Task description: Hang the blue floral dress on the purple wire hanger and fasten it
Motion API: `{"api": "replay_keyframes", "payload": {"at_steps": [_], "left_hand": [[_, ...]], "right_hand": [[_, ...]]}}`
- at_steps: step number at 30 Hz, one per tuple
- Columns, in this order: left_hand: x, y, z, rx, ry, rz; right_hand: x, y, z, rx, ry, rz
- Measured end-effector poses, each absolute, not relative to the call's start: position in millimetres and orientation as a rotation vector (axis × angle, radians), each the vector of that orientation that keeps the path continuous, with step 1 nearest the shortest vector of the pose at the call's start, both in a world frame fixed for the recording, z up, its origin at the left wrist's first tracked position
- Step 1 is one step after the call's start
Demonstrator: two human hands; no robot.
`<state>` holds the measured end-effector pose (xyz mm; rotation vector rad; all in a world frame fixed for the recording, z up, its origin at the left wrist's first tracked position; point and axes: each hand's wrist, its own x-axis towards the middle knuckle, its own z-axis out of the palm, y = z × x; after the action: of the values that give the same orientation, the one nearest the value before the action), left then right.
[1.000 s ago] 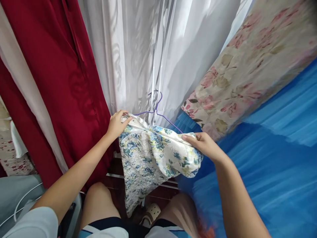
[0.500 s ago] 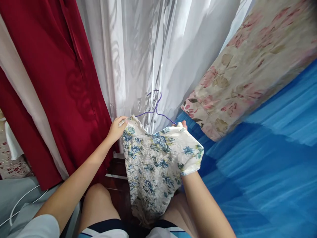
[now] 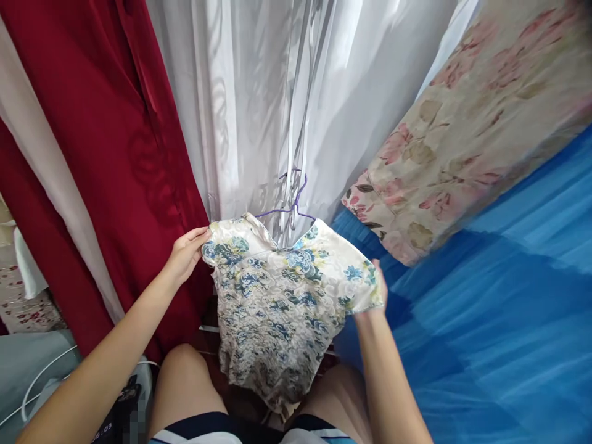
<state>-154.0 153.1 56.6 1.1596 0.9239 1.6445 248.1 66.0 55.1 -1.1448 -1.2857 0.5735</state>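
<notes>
A short-sleeved white blouse [image 3: 277, 308] with a blue and yellow floral print hangs in front of me on a purple hanger [image 3: 296, 206]. Both shoulders of the blouse cover the hanger's arms; its hook shows above the V-neck. My left hand [image 3: 185, 254] pinches the end of the left sleeve between thumb and fingers. At the other sleeve, my right hand [image 3: 380, 287] grips the outer edge, most of its fingers hidden behind the cloth. The blouse's lower hem dangles between my knees.
Long white curtains [image 3: 250, 111] with narrow ribbons [image 3: 303, 92] hang behind the blouse. A dark red cloth [image 3: 106, 154] hangs left; pink-flowered fabric [image 3: 444, 154] and blue tulle [image 3: 485, 320] hang right. A white cable [image 3: 34, 385] lies on grey material at lower left.
My left hand has moved outward from the shoulder to the sleeve end. My right hand has come out from inside the right sleeve to its outer edge. The shoulders now lie spread over the hanger.
</notes>
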Motion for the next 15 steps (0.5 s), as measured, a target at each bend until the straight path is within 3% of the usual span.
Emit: {"api": "replay_keyframes", "payload": {"at_steps": [7, 15], "left_hand": [[-162, 145, 86, 1.151, 0.794, 1.659], [-132, 120, 133, 1.695, 0.735, 1.795]], "right_hand": [[260, 28, 88, -1.047, -1.176, 0.951], [240, 21, 101, -0.902, -0.859, 0.793]]}}
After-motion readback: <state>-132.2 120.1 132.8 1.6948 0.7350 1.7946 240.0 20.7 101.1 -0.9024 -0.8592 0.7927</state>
